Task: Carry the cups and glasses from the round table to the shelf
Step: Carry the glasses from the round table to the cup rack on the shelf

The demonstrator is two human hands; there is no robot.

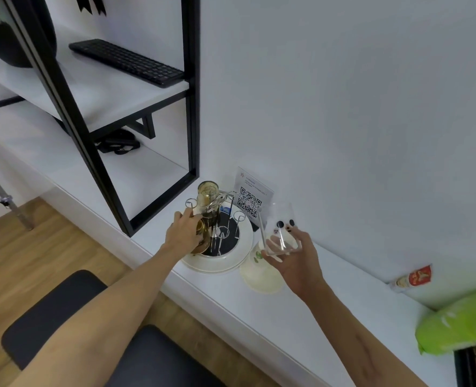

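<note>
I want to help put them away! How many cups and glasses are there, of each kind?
Amber glasses: 2 (hung amber glass on the rack, held amber glass in the left hand)
Clear glasses: 1 (clear glass in the right hand)
Paper cups: 1 (paper cup)
Total: 4

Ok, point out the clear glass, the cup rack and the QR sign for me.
clear glass (280, 231): head view, on its side wall, held in the right hand.
cup rack (238, 219): head view, on a wire loop peg at its right.
QR sign (250, 202): head view, on the printed code.
</note>
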